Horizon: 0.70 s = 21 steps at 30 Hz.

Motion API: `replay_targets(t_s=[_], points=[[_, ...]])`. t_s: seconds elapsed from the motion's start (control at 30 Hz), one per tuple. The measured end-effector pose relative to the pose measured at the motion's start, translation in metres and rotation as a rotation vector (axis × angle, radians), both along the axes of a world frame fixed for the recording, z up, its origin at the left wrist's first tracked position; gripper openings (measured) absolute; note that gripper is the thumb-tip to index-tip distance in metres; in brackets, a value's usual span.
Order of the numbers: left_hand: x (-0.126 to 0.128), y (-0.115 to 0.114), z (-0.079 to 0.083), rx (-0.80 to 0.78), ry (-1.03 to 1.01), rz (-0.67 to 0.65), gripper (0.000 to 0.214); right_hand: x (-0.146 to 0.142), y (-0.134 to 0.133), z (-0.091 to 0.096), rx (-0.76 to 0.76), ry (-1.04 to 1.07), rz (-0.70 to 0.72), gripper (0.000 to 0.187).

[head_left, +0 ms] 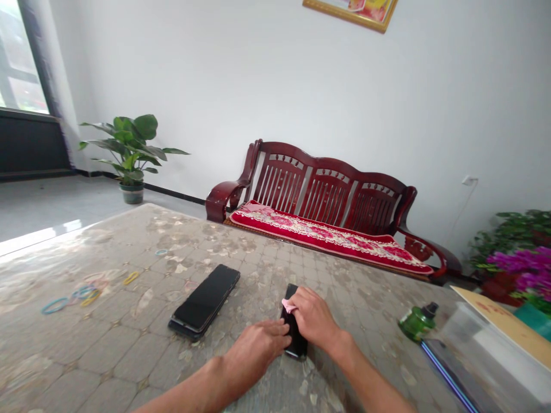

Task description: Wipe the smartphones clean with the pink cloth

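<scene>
A black phone (pixel 296 343) lies on the patterned tablecloth in front of me, partly covered by both hands. My right hand (pixel 312 315) is closed on a small pink cloth (pixel 287 306) and presses it on the upper part of the phone. The fingers of my left hand (pixel 264 341) lie stretched out, their tips touching the phone's left edge. To the left, another black phone (pixel 206 298) rests on top of a second dark phone (pixel 183 330), both apart from my hands.
Several coloured hair ties (pixel 88 292) lie on the table's left. At right are a green bottle (pixel 417 322) with a black cap, a dark phone with a blue edge (pixel 451 367) and a clear box (pixel 499 338). A wooden bench (pixel 329 189) stands behind the table.
</scene>
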State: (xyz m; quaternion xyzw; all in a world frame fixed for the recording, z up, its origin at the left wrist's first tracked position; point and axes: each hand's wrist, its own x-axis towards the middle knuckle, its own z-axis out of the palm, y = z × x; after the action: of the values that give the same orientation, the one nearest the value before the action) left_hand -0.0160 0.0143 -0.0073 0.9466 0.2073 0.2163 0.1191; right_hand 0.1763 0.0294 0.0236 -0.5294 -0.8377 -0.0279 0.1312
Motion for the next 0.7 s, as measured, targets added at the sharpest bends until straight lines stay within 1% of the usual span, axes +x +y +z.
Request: replay_targets(t_s=[0.07, 0.1, 0.23, 0.27, 0.33, 0.47, 0.53, 0.6, 0.7], points=[[0.000, 0.000, 0.001, -0.001, -0.001, 0.003, 0.021, 0.001, 0.001, 0.000, -0.008, 0.003, 0.005, 0.023], [0.000, -0.001, 0.001, -0.001, -0.004, 0.005, 0.021, 0.003, 0.004, 0.000, -0.006, 0.002, -0.020, 0.023], [-0.004, -0.003, 0.003, 0.004, -0.010, 0.020, 0.020, 0.010, 0.022, -0.001, 0.034, -0.023, -0.209, 0.025], [-0.004, -0.003, 0.002, 0.005, -0.009, 0.022, 0.019, 0.010, 0.025, -0.002, 0.036, -0.024, -0.237, 0.025], [-0.004, -0.002, 0.000, 0.006, -0.009, 0.021, 0.018, 0.007, 0.025, -0.003, 0.026, -0.016, -0.223, 0.026], [-0.001, 0.002, -0.007, 0.005, -0.004, 0.007, 0.016, -0.005, 0.015, -0.006, 0.008, 0.010, -0.056, 0.023], [-0.001, 0.002, -0.007, 0.001, -0.007, 0.012, 0.018, -0.007, 0.012, -0.006, 0.009, 0.012, -0.031, 0.023], [-0.002, 0.001, -0.005, 0.000, -0.018, 0.014, 0.019, -0.004, 0.014, -0.005, 0.016, -0.003, -0.066, 0.024], [-0.004, -0.001, -0.002, -0.004, -0.021, 0.011, 0.018, 0.005, 0.024, -0.004, 0.033, -0.042, -0.196, 0.025]])
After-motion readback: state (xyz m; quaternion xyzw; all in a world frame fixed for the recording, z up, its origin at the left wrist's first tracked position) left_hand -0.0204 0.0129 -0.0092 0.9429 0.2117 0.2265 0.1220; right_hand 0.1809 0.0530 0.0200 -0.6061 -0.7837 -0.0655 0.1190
